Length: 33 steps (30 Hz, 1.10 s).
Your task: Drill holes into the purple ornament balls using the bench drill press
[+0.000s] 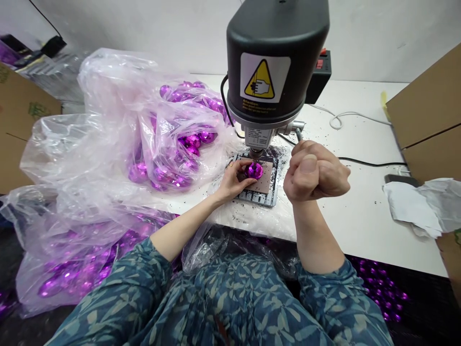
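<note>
My left hand [236, 180] grips a shiny purple faceted ball [255, 170] between thumb and fingers. The ball rests on a tan pad [264, 185] on the metal base plate [274, 192] of a small drill press [277, 29]. Right above the ball is the drill's chuck [256, 153]; whether a bit touches the ball I cannot tell. My right hand [317, 172] is closed in a fist around the press's feed lever [298, 134], whose end is hidden inside the fingers. Dark shavings lie scattered about the plate.
Left of the press, a clear plastic bag [115, 101] holds several purple balls [207, 136]. More purple balls [385, 293] sit below the table's right front edge. Cardboard boxes [428, 101], a cable [370, 162] and crumpled white paper [410, 204] lie to the right.
</note>
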Each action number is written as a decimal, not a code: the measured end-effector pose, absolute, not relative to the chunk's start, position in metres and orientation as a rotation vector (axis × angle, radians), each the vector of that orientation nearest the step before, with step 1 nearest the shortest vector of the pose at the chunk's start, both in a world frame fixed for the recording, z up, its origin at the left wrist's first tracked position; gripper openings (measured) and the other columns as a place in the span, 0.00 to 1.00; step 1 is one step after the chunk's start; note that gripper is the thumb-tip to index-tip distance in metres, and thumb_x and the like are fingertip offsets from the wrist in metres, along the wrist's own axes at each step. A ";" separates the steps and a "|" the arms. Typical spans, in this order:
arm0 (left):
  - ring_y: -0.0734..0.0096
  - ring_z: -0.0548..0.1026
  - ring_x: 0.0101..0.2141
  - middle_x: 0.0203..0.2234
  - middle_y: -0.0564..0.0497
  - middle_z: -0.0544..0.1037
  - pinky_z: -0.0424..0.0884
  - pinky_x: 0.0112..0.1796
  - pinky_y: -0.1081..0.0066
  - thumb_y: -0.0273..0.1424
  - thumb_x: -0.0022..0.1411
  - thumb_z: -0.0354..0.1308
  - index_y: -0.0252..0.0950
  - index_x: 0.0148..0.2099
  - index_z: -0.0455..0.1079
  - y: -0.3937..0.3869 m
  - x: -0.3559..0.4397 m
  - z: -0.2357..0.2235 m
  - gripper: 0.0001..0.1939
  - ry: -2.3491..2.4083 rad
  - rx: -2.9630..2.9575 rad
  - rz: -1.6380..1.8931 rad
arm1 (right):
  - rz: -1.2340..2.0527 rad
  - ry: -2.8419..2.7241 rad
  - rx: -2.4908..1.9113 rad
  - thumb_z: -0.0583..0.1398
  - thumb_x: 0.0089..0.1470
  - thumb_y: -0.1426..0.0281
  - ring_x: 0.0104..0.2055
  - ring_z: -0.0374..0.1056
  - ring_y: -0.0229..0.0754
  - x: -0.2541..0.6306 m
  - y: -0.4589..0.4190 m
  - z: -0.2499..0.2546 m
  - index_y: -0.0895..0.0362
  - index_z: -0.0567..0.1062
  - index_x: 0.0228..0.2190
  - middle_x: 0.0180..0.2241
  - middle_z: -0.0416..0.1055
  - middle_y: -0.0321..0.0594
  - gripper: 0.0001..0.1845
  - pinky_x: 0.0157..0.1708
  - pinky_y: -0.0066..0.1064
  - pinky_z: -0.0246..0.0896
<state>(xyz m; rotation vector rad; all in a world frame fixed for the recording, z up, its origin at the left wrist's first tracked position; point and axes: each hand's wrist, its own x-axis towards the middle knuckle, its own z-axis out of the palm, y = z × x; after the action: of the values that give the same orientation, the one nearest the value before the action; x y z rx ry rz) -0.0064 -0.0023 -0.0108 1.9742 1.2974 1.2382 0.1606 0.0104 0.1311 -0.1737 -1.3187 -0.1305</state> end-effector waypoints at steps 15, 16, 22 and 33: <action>0.59 0.79 0.46 0.49 0.45 0.82 0.76 0.48 0.60 0.37 0.61 0.76 0.40 0.59 0.73 -0.001 -0.003 -0.011 0.27 1.323 1.941 1.243 | -0.155 -1.237 -0.022 0.57 0.62 0.77 0.13 0.39 0.28 0.153 0.016 0.141 0.54 0.47 0.19 0.14 0.42 0.26 0.28 0.13 0.30 0.34; 0.60 0.79 0.45 0.48 0.46 0.82 0.77 0.47 0.60 0.36 0.61 0.76 0.40 0.59 0.73 -0.001 -0.003 -0.011 0.27 1.337 1.932 1.238 | -0.119 -1.197 -0.103 0.58 0.64 0.76 0.13 0.38 0.28 0.151 0.014 0.149 0.54 0.47 0.19 0.14 0.41 0.27 0.28 0.14 0.31 0.33; 0.59 0.80 0.46 0.47 0.45 0.81 0.79 0.45 0.59 0.35 0.63 0.72 0.40 0.57 0.70 -0.041 0.000 0.001 0.23 1.323 2.071 1.407 | 0.024 -1.216 -0.540 0.55 0.66 0.51 0.16 0.46 0.32 0.150 0.013 0.193 0.52 0.51 0.20 0.15 0.49 0.29 0.30 0.20 0.35 0.45; 0.60 0.82 0.44 0.53 0.44 0.84 0.81 0.46 0.63 0.28 0.68 0.62 0.47 0.54 0.78 -0.155 0.024 -0.037 0.14 0.354 3.023 0.602 | 0.221 -1.158 -0.467 0.62 0.58 0.50 0.17 0.51 0.30 0.147 0.001 0.198 0.53 0.54 0.19 0.16 0.51 0.28 0.30 0.20 0.33 0.44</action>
<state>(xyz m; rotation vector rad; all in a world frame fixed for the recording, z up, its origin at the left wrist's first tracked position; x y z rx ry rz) 0.0236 -0.1546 -0.0367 3.0231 0.3536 0.6022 0.1473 0.0006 0.1984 -0.4671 -1.1581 0.2206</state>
